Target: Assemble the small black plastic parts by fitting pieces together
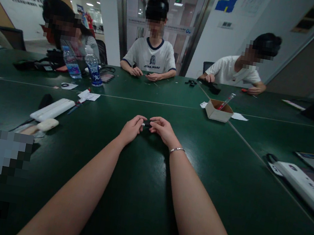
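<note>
Both my hands meet over the middle of the green table (140, 179), pinching a small dark object with a shiny metal end (146, 124) between them. Its kind is too small to make out. My left hand (132, 128) has thumb and fingers closed at the metal end. On the dark end, the thumb and fingers of my right hand (163, 130) are closed as well. A silvery bracelet (177, 150) circles my right wrist. The fingers partly hide the object.
Ahead right stands an open cardboard box (218, 113) with a clear tube in it. White power banks or similar cases lie left (52, 110) and right (307, 189). Two bottles (94, 69) stand at the back left. Three people sit across the table, their hands on or near it.
</note>
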{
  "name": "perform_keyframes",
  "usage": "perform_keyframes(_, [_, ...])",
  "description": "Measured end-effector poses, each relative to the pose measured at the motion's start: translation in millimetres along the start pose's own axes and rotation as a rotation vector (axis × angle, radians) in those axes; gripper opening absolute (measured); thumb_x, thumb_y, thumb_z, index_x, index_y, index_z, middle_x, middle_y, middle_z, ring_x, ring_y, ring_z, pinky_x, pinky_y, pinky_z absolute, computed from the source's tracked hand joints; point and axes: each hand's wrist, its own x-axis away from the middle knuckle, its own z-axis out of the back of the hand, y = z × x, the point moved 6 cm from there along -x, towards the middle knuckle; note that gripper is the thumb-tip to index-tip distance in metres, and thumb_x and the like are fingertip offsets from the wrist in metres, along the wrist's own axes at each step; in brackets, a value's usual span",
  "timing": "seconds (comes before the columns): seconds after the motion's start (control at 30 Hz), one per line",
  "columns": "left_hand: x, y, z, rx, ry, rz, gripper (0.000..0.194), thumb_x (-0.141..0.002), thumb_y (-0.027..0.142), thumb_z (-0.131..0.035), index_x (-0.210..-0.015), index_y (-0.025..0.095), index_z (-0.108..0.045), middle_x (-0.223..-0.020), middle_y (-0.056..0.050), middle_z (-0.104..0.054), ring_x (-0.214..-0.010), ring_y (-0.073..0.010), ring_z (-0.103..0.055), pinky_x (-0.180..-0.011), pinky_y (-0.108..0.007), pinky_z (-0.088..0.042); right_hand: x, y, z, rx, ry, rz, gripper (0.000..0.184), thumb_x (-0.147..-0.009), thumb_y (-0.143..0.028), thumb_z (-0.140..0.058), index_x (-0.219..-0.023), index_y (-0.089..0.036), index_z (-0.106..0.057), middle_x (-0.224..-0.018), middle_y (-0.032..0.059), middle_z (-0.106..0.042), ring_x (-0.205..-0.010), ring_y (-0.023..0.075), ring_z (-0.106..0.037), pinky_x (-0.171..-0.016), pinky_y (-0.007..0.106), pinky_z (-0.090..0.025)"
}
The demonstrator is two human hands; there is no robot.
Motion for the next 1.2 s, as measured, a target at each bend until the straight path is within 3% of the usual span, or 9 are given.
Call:
perform_keyframes(0.1, [0.9,2.0,0.0,0.022,0.0,-0.003,0.027,-0.087,0.031,-0.05,-0.109,0.022,-0.062,-0.073,0.002,-0.059,-0.056,-0.0096,-0.052,-0.057,-0.023,-0.042,-0.3,0.5,0.4,-0.002,-0.001,0.0,0.035,-0.063,-0.028,-0.085,-0.09,-0.018,-0.067,-0.069,-0.001,-0.067,-0.059,0.0095,-0.063,-0.054,0.019,-0.053])
perform_keyframes(0.23, [0.9,0.3,-0.8,0.03,-0.005,0.016,0.028,-0.091,0.035,-0.044,-0.106,0.021,-0.062,-0.064,0.003,-0.056,-0.053,-0.0104,-0.051,-0.054,-0.024,-0.04,0.0,0.4,0.5,0.009,-0.003,0.003,0.035,-0.063,-0.028,-0.085,-0.091,-0.017,-0.067,-0.069,-0.001,-0.066,-0.059,0.0093,-0.064,-0.055,0.018,-0.053])
perform_keyframes(0.37, [0.3,0.0,-0.6,0.017,-0.001,-0.005,0.026,-0.087,0.033,-0.051,-0.108,0.022,-0.062,-0.074,0.002,-0.061,-0.055,-0.0094,-0.053,-0.057,-0.024,-0.042,0.4,-0.2,0.5,0.01,-0.002,0.005,0.034,-0.064,-0.028,-0.085,-0.091,-0.018,-0.067,-0.069,-0.0008,-0.066,-0.06,0.0098,-0.064,-0.055,0.019,-0.054])
perform_keyframes(0.5, [1.2,1.5,-0.7,-0.004,-0.013,0.005,0.028,-0.091,0.035,-0.044,-0.106,0.021,-0.063,-0.067,0.003,-0.058,-0.055,-0.0105,-0.052,-0.057,-0.024,-0.042,0.6,-0.8,0.1,0.007,0.0,0.002,0.033,-0.063,-0.027,-0.085,-0.09,-0.018,-0.067,-0.069,-0.0009,-0.066,-0.06,0.01,-0.064,-0.055,0.019,-0.054])
perform_keyframes(0.6, [2.2,4.9,0.0,-0.01,-0.005,-0.009,0.026,-0.087,0.033,-0.052,-0.108,0.022,-0.062,-0.075,0.001,-0.061,-0.059,-0.0103,-0.054,-0.059,-0.024,-0.044,0.4,-0.8,-0.1,0.003,0.002,0.003,0.034,-0.063,-0.028,-0.085,-0.089,-0.018,-0.067,-0.069,-0.0009,-0.067,-0.06,0.0099,-0.064,-0.054,0.019,-0.054])
perform_keyframes(0.73, [2.0,4.6,-0.8,-0.016,-0.007,0.001,0.028,-0.091,0.036,-0.044,-0.105,0.021,-0.064,-0.064,0.002,-0.057,-0.055,-0.0109,-0.052,-0.057,-0.024,-0.042,-0.2,0.3,0.5,0.014,0.007,0.004,0.033,-0.063,-0.028,-0.085,-0.089,-0.018,-0.067,-0.07,-0.0007,-0.067,-0.059,0.0101,-0.064,-0.054,0.019,-0.054])
perform_keyframes(0.9, [0.7,3.1,0.4,0.0,0.016,-0.016,0.027,-0.083,0.029,-0.055,-0.107,0.022,-0.065,-0.086,-0.001,-0.063,-0.064,-0.0106,-0.056,-0.062,-0.024,-0.047,-1.1,1.1,0.7,0.013,0.002,0.008,0.034,-0.064,-0.029,-0.085,-0.09,-0.017,-0.067,-0.069,-0.0005,-0.066,-0.06,0.0103,-0.064,-0.055,0.02,-0.054])
perform_keyframes(1.07, [0.7,1.8,0.3,-0.01,0.006,0.002,0.026,-0.087,0.03,-0.048,-0.105,0.021,-0.065,-0.071,0.001,-0.06,-0.061,-0.0118,-0.055,-0.061,-0.025,-0.046,-0.7,0.8,0.3,0.012,-0.004,0.004,0.033,-0.064,-0.028,-0.084,-0.09,-0.018,-0.067,-0.068,-0.001,-0.066,-0.059,0.0097,-0.063,-0.055,0.019,-0.053])
perform_keyframes(1.2, [0.9,1.3,0.4,-0.015,0.004,-0.004,0.027,-0.086,0.029,-0.051,-0.108,0.022,-0.063,-0.077,0.001,-0.062,-0.062,-0.0109,-0.055,-0.063,-0.025,-0.045,-0.3,0.6,0.2,0.009,-0.006,0.005,0.033,-0.064,-0.028,-0.084,-0.09,-0.018,-0.067,-0.068,-0.001,-0.066,-0.06,0.0097,-0.064,-0.055,0.019,-0.053])
